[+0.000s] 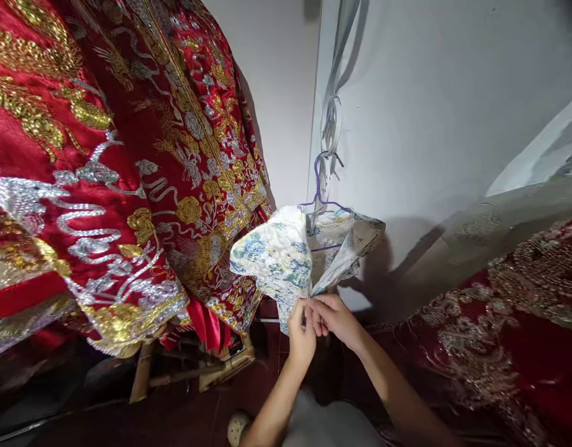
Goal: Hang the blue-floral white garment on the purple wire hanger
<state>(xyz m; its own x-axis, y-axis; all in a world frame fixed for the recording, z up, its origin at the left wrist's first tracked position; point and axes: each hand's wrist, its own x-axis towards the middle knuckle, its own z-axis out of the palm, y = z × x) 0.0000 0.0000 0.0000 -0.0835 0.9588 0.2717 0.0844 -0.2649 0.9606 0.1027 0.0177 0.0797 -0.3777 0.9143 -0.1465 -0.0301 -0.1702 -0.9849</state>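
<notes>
A white shirt with blue and yellow flowers [281, 257] hangs in front of me on a purple hanger [318, 180]. Its front falls partly open below the collar. My left hand [300, 329] pinches the front edge of the shirt from the left. Right beside it, my right hand [333, 318] closes its fingers on the same edge, and the fingertips of both hands meet. Whether a button sits between the fingers is hidden.
Red garments with gold and silver embroidery [187, 155] fill the left side. White straps [332, 112] on the wall carry the hanger. Beaded dark red fabric [495, 347] lies at the right. A wooden frame [225, 369] stands low at the left.
</notes>
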